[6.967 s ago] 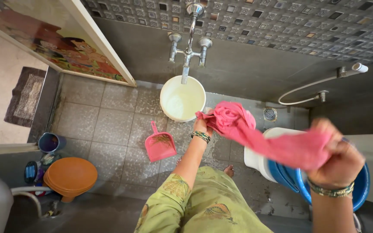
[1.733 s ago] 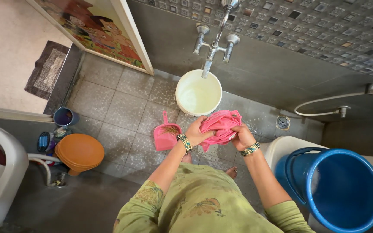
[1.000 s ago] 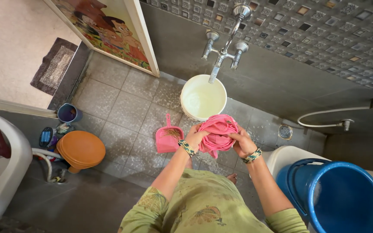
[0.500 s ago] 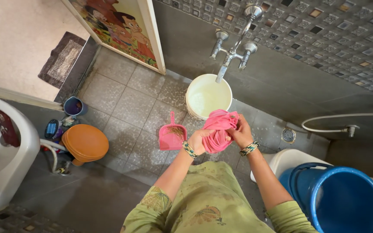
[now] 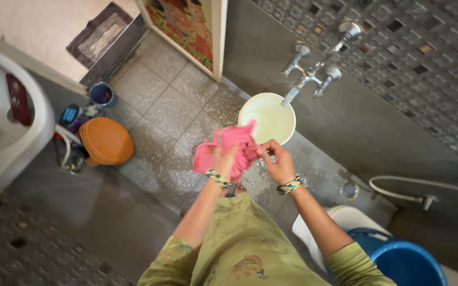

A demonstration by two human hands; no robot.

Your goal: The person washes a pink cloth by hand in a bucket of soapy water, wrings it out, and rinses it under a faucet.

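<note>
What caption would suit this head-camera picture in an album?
Both hands, left hand and right hand, grip a bunched pink cloth above a pale bucket under wall taps.

Grey tiled floor (image 5: 160, 114) meets a patterned tile wall (image 5: 425, 69), with a painted door (image 5: 186, 24) ajar.

bucket (image 5: 266, 117) under tap (image 5: 310, 79), beyond hands (image 5: 250, 159).

bare tiled floor (image 5: 165, 114) lies open at 10 o'clock of the hands, toward the doorway. at 12 o'clock the white bucket (image 5: 266, 117) sits under the taps (image 5: 314, 77), closing that way. the orange stool (image 5: 106, 141) blocks 9 o'clock, the blue bucket (image 5: 406, 262) fills 4 o'clock, and the hose (image 5: 398, 185) runs along the wall at 3.
</note>
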